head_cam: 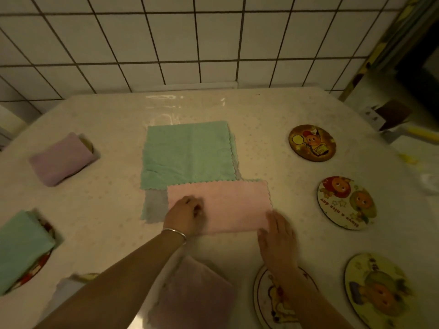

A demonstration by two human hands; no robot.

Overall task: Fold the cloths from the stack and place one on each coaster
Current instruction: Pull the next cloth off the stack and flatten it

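Where tiles [166,43] end, tablecloth [107,186].

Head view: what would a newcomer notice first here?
First, the pink cloth at the table's centre, with the left hand gripping its left end and the right hand flat on its right corner. Behind it lies the green stack. Bare picture coasters line the right side.
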